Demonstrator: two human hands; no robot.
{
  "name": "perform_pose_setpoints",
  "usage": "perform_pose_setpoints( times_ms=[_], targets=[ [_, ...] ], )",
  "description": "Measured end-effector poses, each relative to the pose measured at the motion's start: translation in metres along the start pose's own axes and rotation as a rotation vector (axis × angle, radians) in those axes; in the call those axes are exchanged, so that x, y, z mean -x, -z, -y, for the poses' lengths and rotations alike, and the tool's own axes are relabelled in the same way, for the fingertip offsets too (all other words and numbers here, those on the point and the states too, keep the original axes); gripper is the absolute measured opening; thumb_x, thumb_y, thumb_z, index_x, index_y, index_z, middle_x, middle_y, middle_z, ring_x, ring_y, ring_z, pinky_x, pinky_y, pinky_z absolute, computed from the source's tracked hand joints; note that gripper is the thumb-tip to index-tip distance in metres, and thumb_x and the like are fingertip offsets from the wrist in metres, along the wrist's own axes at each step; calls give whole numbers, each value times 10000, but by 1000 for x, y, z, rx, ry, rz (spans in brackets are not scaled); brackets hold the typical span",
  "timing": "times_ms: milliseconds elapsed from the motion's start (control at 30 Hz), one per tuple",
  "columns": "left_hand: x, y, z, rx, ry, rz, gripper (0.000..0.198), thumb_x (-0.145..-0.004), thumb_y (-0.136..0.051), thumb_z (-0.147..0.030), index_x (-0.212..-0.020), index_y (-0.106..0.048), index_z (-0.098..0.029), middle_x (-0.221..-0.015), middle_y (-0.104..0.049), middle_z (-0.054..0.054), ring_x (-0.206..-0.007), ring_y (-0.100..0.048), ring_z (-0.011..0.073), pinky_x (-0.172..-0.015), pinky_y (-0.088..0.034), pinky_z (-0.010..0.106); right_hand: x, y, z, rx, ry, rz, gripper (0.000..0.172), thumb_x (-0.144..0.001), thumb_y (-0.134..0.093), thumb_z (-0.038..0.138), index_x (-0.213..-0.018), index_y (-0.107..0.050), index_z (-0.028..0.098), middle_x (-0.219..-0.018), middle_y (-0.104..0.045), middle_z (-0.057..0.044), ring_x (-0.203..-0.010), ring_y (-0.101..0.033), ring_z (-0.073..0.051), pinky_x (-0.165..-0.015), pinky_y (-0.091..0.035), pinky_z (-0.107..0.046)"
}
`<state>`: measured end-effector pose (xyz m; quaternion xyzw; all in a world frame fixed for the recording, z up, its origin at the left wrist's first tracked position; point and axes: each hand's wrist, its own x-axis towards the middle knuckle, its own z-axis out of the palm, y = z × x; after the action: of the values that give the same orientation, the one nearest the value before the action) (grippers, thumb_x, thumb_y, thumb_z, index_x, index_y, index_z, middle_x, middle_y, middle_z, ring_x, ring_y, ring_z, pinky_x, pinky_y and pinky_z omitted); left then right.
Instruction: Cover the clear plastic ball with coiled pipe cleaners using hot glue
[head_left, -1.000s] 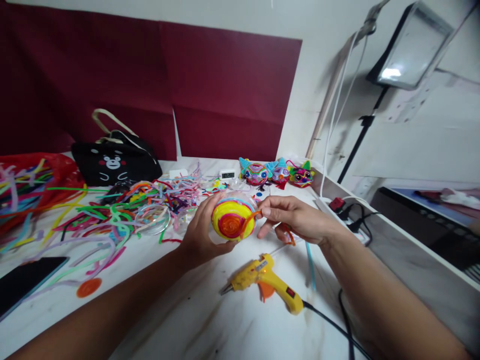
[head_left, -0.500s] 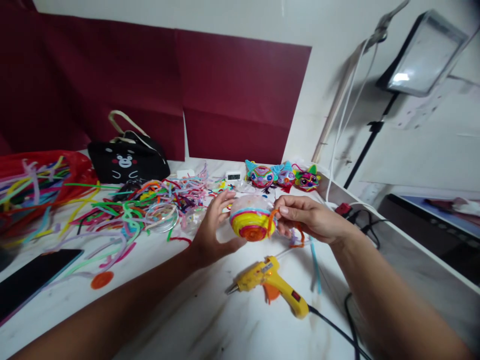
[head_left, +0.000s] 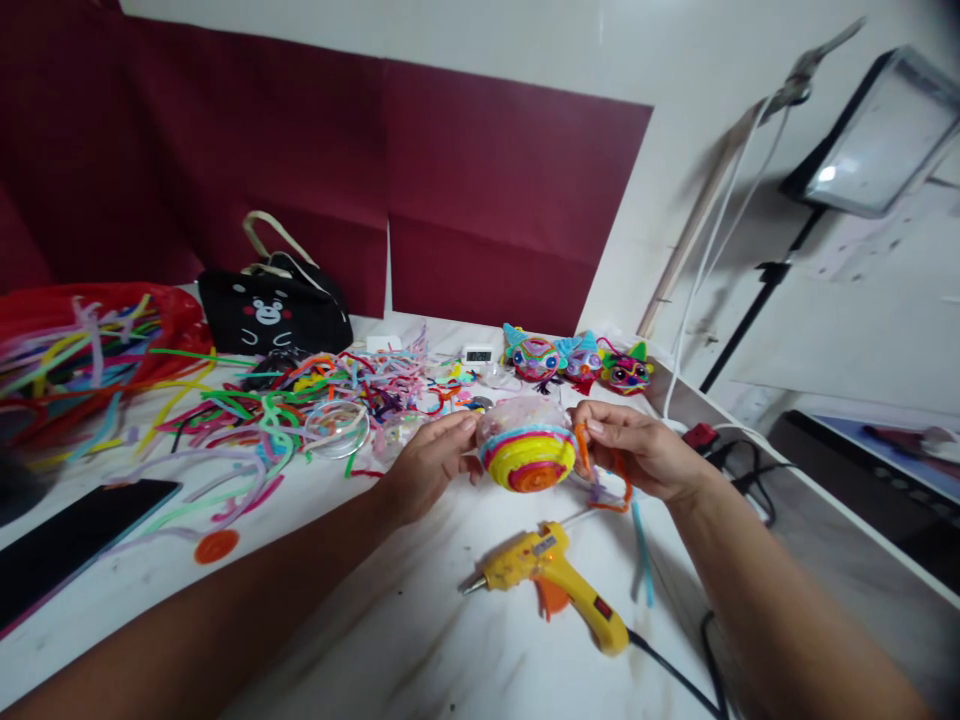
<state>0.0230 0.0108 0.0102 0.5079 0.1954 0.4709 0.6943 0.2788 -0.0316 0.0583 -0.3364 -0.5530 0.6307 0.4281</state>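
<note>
My left hand [head_left: 431, 462] grips the left side of a clear ball [head_left: 527, 450] wound with yellow, red, blue and orange pipe cleaner, held just above the white table [head_left: 420, 640]. My right hand [head_left: 637, 448] pinches an orange pipe cleaner [head_left: 581, 445] against the ball's right side; its loose end curls down under the palm. The ball's wound half faces down and toward me, its bare clear half up. A yellow glue gun [head_left: 551, 585] lies on the table just below my hands, nozzle pointing left.
A heap of coloured pipe cleaners [head_left: 247, 415] and a red bag [head_left: 90, 320] fill the left. A black bear bag [head_left: 274, 305], a small clock [head_left: 477, 354] and three finished cat faces [head_left: 577, 360] stand behind. A phone [head_left: 67, 540] lies front left. Cables [head_left: 720, 450] run right.
My hands have turned the ball so its orange spiral centre now points downward instead of at me. The orange pipe cleaner has been wound further round its side.
</note>
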Motion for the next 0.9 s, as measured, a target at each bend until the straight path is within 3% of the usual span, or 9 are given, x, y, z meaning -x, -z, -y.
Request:
perform_pose_setpoints(
  times_ms=[233, 467, 667, 900],
  targets=[
    [2, 0, -1, 93, 66, -11, 286, -745, -817, -400, -758, -658, -163, -685, -571, 5, -591, -529, 131, -533, -438, 245, -3, 1, -5, -34, 1, 7, 335, -764, -831, 421, -770, -605, 173, -641, -677, -15, -563, -644, -139, -550, -467, -240],
    [-2, 5, 3, 255, 96, -132, 205, -744, -775, -272, -923, -721, -189, -864, -679, 41, -738, -606, 179, -697, -526, 312, -3, -5, -7, -44, -31, 43, 360, -749, -841, 427, -772, -591, 169, -667, -687, -36, -566, -665, -160, -506, -455, -245],
    [-2, 1, 3, 259, 110, -79, 202, -769, -710, -258, -952, -757, -188, -931, -756, 81, -837, -691, 241, -743, -573, 357, -6, -8, -8, -91, 0, 100, 313, -784, -825, 387, -764, -622, 150, -731, -739, -82, -632, -702, -160, -569, -533, -244],
    [-8, 1, -3, 308, 187, -284, 184, -821, -566, -183, -857, -745, -160, -958, -787, 95, -978, -721, 253, -902, -586, 382, -4, -9, -5, -30, 68, 111, 293, -806, -807, 384, -791, -643, 142, -1123, -705, -123, -770, -754, -194, -572, -565, -258]
  ],
)
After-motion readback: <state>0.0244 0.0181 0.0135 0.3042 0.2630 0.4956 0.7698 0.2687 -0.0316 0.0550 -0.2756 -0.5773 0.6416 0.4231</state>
